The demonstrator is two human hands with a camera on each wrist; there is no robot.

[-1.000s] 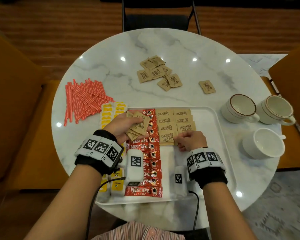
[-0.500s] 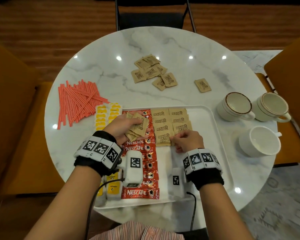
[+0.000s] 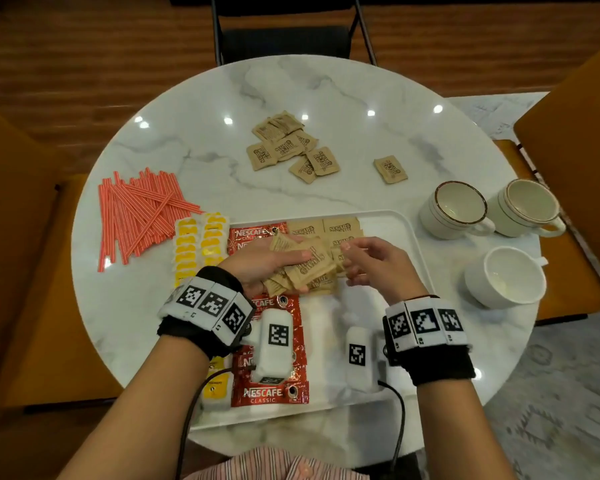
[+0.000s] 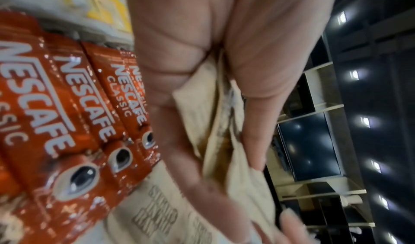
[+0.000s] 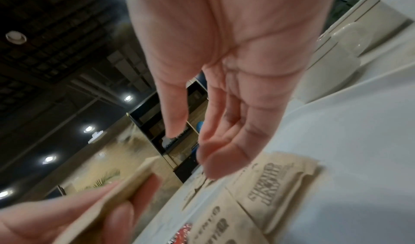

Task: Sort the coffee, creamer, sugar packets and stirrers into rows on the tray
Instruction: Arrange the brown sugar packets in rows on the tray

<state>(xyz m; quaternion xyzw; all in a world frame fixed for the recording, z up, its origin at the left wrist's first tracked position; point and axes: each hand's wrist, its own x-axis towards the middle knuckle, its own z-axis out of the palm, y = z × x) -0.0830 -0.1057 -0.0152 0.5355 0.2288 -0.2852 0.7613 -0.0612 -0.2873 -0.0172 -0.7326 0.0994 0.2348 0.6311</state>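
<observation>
My left hand [image 3: 267, 261] grips a fanned stack of brown sugar packets [image 3: 309, 268] just above the white tray [image 3: 395, 237]. The left wrist view shows the stack [image 4: 220, 141] pinched between thumb and fingers. My right hand [image 3: 364, 261] hovers beside the stack with thumb and fingers apart, holding nothing [image 5: 224, 70]. Sugar packets [image 3: 340, 226] lie in rows on the tray under both hands. Red coffee sachets [image 3: 253, 233] form a column to their left. Yellow creamer packets [image 3: 201, 244] lie at the tray's left edge. Orange stirrers [image 3: 136, 213] are heaped on the table.
More loose sugar packets [image 3: 288, 143] lie in a pile at the far middle of the round marble table, with a single one [image 3: 390, 169] to their right. Three cups [image 3: 454, 209] [image 3: 527, 206] [image 3: 506, 282] stand right of the tray. Chairs surround the table.
My right hand has lifted off the sugar packets on the tray and opened beside the stack. The left hand has shifted right with the stack.
</observation>
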